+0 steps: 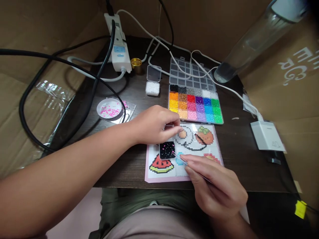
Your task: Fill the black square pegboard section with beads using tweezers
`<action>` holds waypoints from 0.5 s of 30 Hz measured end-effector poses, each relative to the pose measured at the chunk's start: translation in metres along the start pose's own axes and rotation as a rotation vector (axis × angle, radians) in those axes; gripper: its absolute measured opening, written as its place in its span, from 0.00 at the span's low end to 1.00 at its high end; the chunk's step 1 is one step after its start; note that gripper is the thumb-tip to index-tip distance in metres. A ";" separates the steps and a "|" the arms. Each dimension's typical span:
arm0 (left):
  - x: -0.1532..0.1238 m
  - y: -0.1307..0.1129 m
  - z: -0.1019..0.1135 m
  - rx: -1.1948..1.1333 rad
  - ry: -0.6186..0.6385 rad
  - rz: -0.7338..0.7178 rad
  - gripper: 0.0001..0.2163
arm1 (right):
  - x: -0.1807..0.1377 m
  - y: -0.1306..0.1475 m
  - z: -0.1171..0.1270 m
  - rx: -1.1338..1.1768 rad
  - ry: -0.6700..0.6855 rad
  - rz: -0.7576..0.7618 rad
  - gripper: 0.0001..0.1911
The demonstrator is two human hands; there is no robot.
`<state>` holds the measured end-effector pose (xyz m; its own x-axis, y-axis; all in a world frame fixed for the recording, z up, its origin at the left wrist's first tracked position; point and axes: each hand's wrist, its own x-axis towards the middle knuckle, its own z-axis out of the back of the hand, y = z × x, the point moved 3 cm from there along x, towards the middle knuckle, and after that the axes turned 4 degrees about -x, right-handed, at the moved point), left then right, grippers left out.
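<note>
My right hand (pixel 214 186) grips a pair of thin tweezers (pixel 183 160), their tips at the edge of a small clear box (pixel 167 150) of black beads with a few pink ones mixed in. My left hand (pixel 159 124) is closed just above that box, thumb and forefinger pinched together; what they hold, if anything, I cannot make out. Under both hands lies a pink-edged pattern sheet (pixel 159 179) with a watermelon slice (pixel 161 164), a persimmon (pixel 204 135) and a fried egg (pixel 183 134). A clear pegboard (pixel 183 171) covers part of it, with a curved line of black beads.
Behind the sheet stands an open bead case (pixel 195 103) with many colours. A small box of white beads (pixel 152 88), a white dish (pixel 109 108) of pink and white beads, a gold cup (pixel 136 65), a power strip (pixel 119 49), loose cables and a charger (pixel 266 136) surround it.
</note>
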<state>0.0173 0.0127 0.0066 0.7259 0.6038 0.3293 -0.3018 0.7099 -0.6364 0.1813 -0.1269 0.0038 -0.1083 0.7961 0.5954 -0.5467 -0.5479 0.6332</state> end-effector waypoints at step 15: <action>-0.001 0.001 -0.002 -0.005 -0.019 -0.010 0.07 | 0.001 -0.001 -0.006 0.085 0.050 -0.067 0.15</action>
<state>0.0176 0.0117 0.0043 0.7166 0.6040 0.3488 -0.2915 0.7137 -0.6369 0.1767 -0.1243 0.0007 -0.1161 0.8424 0.5262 -0.4823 -0.5110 0.7116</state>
